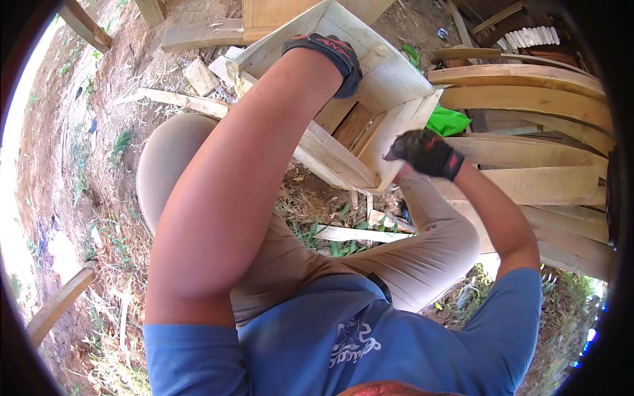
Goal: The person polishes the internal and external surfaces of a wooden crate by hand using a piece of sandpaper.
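A pale wooden box, without a lid, stands tilted in front of my bent legs. My left hand, in a black glove with red marks, reaches across to the box's far left part. Its fingers are hidden behind the back of the hand, so its grip does not show. My right hand, gloved alike and slightly blurred, is at the box's near right corner. Its fingers are curled together; whatever they hold, if anything, cannot be made out. Brown slats show through the bottom of the box between the hands.
Long curved boards lie stacked on the right. A bright green bag sits between them and the box. Wood scraps and a thin strip lie on the ground. A wooden beam lies behind the box.
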`<state>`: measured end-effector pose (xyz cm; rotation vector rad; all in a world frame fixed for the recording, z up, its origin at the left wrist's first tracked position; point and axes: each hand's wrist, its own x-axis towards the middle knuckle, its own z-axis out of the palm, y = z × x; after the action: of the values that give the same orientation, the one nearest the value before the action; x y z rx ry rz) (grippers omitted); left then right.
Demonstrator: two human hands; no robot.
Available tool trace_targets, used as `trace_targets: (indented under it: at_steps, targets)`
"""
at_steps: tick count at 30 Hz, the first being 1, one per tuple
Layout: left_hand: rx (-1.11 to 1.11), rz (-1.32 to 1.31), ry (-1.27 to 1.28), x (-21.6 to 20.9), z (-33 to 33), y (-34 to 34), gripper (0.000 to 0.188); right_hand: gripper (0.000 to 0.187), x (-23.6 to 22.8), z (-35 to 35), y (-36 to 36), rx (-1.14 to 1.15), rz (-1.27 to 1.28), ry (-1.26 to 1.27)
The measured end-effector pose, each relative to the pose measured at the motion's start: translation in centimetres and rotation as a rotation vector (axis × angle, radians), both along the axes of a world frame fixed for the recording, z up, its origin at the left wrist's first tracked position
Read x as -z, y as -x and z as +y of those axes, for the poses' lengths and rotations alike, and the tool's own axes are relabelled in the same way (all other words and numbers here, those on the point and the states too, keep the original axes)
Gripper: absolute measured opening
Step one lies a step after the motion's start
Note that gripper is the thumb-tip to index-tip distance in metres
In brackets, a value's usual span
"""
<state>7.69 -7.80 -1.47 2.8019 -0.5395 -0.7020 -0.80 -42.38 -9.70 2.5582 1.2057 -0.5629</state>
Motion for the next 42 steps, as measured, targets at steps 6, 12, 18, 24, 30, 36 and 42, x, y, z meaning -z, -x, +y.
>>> trace_targets:
  at_steps: [6, 12, 18, 24, 30, 36, 42]
  targets:
    - [0.034, 0.025, 0.012, 0.0, -1.4, -0.2, 0.048, 0.025, -0.2, -5.9, -10.5, 0.190, -0.270, 0.238]
    - [0.046, 0.016, -0.021, 0.8, -1.2, -0.4, 0.047, 0.027, -2.2, -3.6, -13.0, -0.010, -0.664, 0.047]
    - [0.038, 0.020, -0.027, -0.3, -1.7, 0.0, 0.046, 0.029, 1.2, -5.9, -7.1, 0.073, -0.128, 0.225]
    - [0.012, 0.012, -0.036, 0.4, -0.8, -0.1, 0.046, 0.023, 1.3, 4.9, 4.3, 0.113, 0.042, 0.032]
    - [0.079, -0.067, 0.000, 2.1, -0.6, -0.6, 0.042, 0.027, -2.9, 3.2, -1.1, 0.107, 0.014, -0.209]
    - [0.088, -0.064, -0.007, 1.4, -1.4, -0.6, 0.041, 0.027, -5.2, -3.6, -13.3, 0.256, -0.619, 0.081]
    - [0.139, -0.050, -0.049, 1.6, -1.7, -0.5, 0.041, 0.031, -0.6, -3.9, -7.1, 0.246, -0.054, 0.161]
